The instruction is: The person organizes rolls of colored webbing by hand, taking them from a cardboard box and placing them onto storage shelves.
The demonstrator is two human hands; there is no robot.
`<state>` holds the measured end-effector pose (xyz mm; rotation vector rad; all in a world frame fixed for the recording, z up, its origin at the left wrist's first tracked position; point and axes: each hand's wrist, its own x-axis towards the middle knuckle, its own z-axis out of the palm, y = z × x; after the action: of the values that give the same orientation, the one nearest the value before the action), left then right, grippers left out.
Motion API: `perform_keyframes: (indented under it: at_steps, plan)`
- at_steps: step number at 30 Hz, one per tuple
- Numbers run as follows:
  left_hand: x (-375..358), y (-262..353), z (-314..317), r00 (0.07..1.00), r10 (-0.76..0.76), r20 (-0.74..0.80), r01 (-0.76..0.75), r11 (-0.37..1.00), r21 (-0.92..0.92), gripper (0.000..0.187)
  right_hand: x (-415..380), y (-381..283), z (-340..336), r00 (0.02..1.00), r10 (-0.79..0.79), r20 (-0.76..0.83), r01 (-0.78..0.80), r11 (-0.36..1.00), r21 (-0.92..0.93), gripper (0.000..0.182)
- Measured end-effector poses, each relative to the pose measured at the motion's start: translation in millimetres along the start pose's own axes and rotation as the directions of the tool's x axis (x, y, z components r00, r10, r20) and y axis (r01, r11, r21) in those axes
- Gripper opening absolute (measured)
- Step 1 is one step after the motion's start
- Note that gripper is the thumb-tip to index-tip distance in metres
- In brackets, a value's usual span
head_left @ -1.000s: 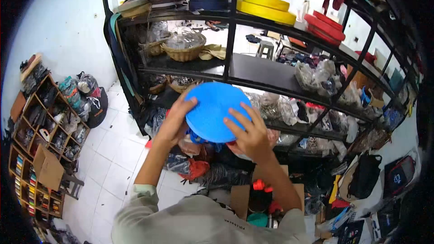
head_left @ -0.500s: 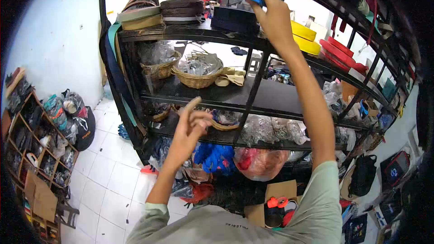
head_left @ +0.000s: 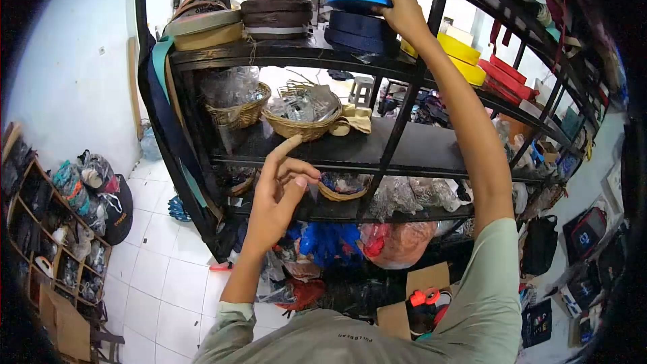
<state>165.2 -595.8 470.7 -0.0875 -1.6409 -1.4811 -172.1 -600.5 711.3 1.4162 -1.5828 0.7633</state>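
Note:
At the top shelf, my right hand [head_left: 403, 15] is closed on the right edge of a bright blue roll of webbing [head_left: 356, 1]. This roll lies almost flat on a stack of navy webbing rolls [head_left: 360, 32]. My left hand [head_left: 276, 189] is raised in front of the lower shelves, its index finger stretched out and the others loosely bent, with nothing in it. Just beyond its fingertip is a wicker basket [head_left: 303, 127] of plastic-wrapped bits. Grey and tan rolls [head_left: 205, 29], brown rolls [head_left: 276, 15] and yellow rolls [head_left: 461, 59] share the top shelf.
The black shelf rack [head_left: 397, 121] has upright posts between its bays. Red rolls [head_left: 504, 81] lie farther right. Lower down are plastic bags [head_left: 418, 192], a blue bundle [head_left: 327, 243] and an open cardboard box [head_left: 428, 280]. A wooden cubby [head_left: 57, 229] stands left on the tiled floor.
The blue roll has come down from a tilted, raised position onto the navy stack, with my right hand still on it. My left hand stays raised, its fingers slightly more curled.

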Motion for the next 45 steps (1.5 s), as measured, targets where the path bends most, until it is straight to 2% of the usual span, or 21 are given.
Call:
perform_keyframes:
  at_steps: [4, 6, 11, 18, 19, 23, 27, 28, 29, 30, 31, 32, 34, 35, 36, 37, 38, 41, 42, 44, 45]
  plan:
    - [1.1, -5.9, -2.5, 1.0, -0.01, 0.027, 0.009, 1.0, 0.01, 0.051, 6.3, 12.6, -2.7, 0.996, -0.07, 0.047, 0.069, 0.997, 0.022, 0.038]
    - [1.6, -8.6, -5.4, 0.999, -0.035, 0.029, 0.036, 0.999, -0.034, 0.051, 11.0, 17.5, -9.0, 0.931, -0.052, 0.36, 0.036, 0.998, 0.053, 0.038]
    - [1.5, -9.0, -8.7, 0.997, -0.061, 0.045, 0.062, 0.998, -0.032, 0.049, 9.8, -2.5, -28.0, 0.819, 0.093, 0.567, -0.107, 0.994, -0.008, 0.108]
    - [-1.9, -12.0, -0.1, 0.996, -0.076, 0.042, 0.075, 0.997, 0.029, 0.048, 15.2, -4.7, -33.0, 0.795, 0.057, 0.604, -0.11, 0.993, 0.052, 0.072]
    - [-2.6, -11.9, 2.0, 0.997, -0.072, 0.023, 0.07, 0.996, 0.055, 0.05, 14.1, -7.1, -38.8, 0.749, 0.045, 0.661, -0.088, 0.996, 0.031, 0.09]
    - [-6.5, -14.5, 5.9, 0.989, -0.111, 0.094, 0.109, 0.994, 0.024, 0.046, 2.7, -16.4, -40.1, 0.776, 0.052, 0.628, -0.142, 0.986, 0.093, 0.078]
    - [-16.6, -34.1, 19.8, 0.988, -0.117, 0.098, 0.121, 0.992, -0.033, 0.042, -63.5, -73.0, -72.3, 0.975, -0.046, 0.219, 0.028, 0.996, 0.083, 0.051]
    - [-21.7, -41.7, 26.9, 0.987, -0.14, 0.083, 0.143, 0.989, -0.038, 0.042, -101.2, -70.5, -59.0, 0.986, -0.03, 0.162, 0.02, 0.998, 0.06, 0.066]
    - [-29.5, -48.8, 38.6, 0.981, -0.182, 0.059, 0.184, 0.982, -0.03, 0.042, -140.9, -72.6, -53.8, 0.968, -0.206, -0.147, 0.208, 0.978, 0.003, 0.051]
    - [-38.9, -57.5, 50.7, 0.974, -0.209, 0.087, 0.212, 0.977, -0.032, 0.042, -191.0, -89.6, -69.4, 0.979, -0.14, -0.151, 0.177, 0.946, 0.272, 0.046]
    - [-50.0, -73.4, 59.0, 0.954, -0.265, 0.14, 0.269, 0.963, -0.011, 0.043, -247.7, -112.0, -84.7, 0.991, 0.122, 0.06, -0.135, 0.93, 0.341, 0.039]
    - [-62.3, -92.2, 69.9, 0.925, -0.322, 0.202, 0.326, 0.945, 0.012, 0.043, -303.0, -116.9, -85.8, 0.983, 0.183, -0.025, -0.149, 0.865, 0.48, 0.042]
    - [-95.4, -120.9, 102.6, 0.81, -0.478, 0.339, 0.48, 0.873, 0.083, 0.042, -427.5, -127.0, -92.8, 0.841, 0.48, 0.249, -0.539, 0.709, 0.455, 0.046]
    - [-115.0, -138.5, 116.5, 0.692, -0.584, 0.424, 0.577, 0.801, 0.159, 0.041, -494.4, -131.5, -100.2, 0.658, 0.634, 0.406, -0.751, 0.596, 0.284, 0.048]
    - [-138.2, -157.1, 126.6, 0.563, -0.673, 0.479, 0.648, 0.72, 0.249, 0.04, -557.0, -146.3, -110.0, 0.608, 0.746, 0.271, -0.794, 0.57, 0.212, 0.051]
    - [-164.1, -189.9, 134.9, 0.541, -0.649, 0.535, 0.549, 0.754, 0.36, 0.039, -609.1, -167.5, -126.7, 0.253, 0.893, 0.371, -0.939, 0.319, -0.129, 0.054]
    - [-195.3, -233.9, 141.6, 0.477, -0.601, 0.641, 0.461, 0.792, 0.4, 0.04, -642.0, -187.1, -155.3, 0.071, 0.923, 0.377, -0.968, 0.155, -0.196, 0.056]
    - [-275.9, -299.0, 176.9, 0.175, -0.454, 0.873, 0.13, 0.89, 0.437, 0.045, -764.6, -246.8, -214.7, -0.055, 0.976, 0.212, -0.97, -0.002, -0.243, 0.053]
    - [-292.1, -307.9, 194.8, 0.153, -0.462, 0.873, 0.127, 0.886, 0.447, 0.045, -776.8, -255.1, -237.4, -0.216, 0.962, 0.168, -0.969, -0.189, -0.161, 0.052]
    - [-320.8, -324.3, 235.0, -0.424, -0.492, 0.761, -0.188, 0.869, 0.457, 0.046, -807.0, -260.6, -272.8, -0.476, 0.877, 0.063, -0.877, -0.479, 0.034, 0.045]
    - [-337.6, -336.0, 246.0, -0.439, -0.49, 0.753, -0.198, 0.87, 0.451, 0.046, -847.7, -264.4, -284.3, -0.452, 0.891, 0.034, -0.888, -0.453, 0.078, 0.043]
